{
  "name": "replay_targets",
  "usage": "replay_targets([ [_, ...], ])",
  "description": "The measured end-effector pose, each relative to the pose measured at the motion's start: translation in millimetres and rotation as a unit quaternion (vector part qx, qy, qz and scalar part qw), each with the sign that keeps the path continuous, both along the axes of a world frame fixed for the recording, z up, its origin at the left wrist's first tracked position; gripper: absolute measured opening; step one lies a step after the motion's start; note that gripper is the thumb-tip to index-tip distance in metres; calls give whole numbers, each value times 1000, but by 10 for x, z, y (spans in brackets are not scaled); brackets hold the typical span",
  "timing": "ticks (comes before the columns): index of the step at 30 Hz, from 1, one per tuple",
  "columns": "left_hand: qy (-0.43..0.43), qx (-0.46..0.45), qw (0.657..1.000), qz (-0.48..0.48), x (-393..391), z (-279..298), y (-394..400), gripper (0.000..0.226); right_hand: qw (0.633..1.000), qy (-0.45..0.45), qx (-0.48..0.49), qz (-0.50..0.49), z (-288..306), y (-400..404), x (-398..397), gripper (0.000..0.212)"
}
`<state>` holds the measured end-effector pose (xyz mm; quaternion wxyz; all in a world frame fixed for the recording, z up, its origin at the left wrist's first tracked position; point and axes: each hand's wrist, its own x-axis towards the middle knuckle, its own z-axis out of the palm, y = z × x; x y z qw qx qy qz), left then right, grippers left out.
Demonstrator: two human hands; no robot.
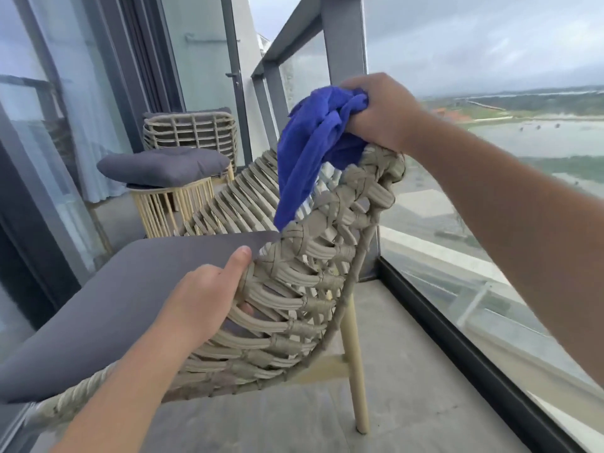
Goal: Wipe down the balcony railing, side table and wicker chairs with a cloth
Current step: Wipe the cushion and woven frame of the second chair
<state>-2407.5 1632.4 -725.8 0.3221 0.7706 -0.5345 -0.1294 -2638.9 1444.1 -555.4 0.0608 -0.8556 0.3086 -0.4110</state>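
A beige wicker chair (313, 263) with a grey seat cushion (130, 289) stands right in front of me. My left hand (206, 299) grips its woven rim, thumb on top and fingers tucked under the weave. My right hand (379, 112) holds a bunched blue cloth (313, 148) against the top of the chair's curved back, with the loose end hanging down inside. The dark grey balcony railing (343, 37) with glass panels runs behind the chair. A small wicker side table (170, 207) stands further back with a grey cushion (163, 166) on it. A second wicker chair (192, 129) is at the far end.
Sliding glass doors (65, 125) with curtains line the left side. The concrete floor (408, 371) stretches to the right of the chair, up to a floor-level glass panel (490, 305) in a dark frame. A closed glass door (212, 60) ends the balcony.
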Motion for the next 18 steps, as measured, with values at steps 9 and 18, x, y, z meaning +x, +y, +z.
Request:
replay_targets([
  [9,12,-90,992,-91,-342,747,-352,83,998,28,31,-45,76,-1,49,28],
  [18,-75,-222,961,-150,-668,612,-462,74,998,-50,24,-28,-3,95,21,31],
])
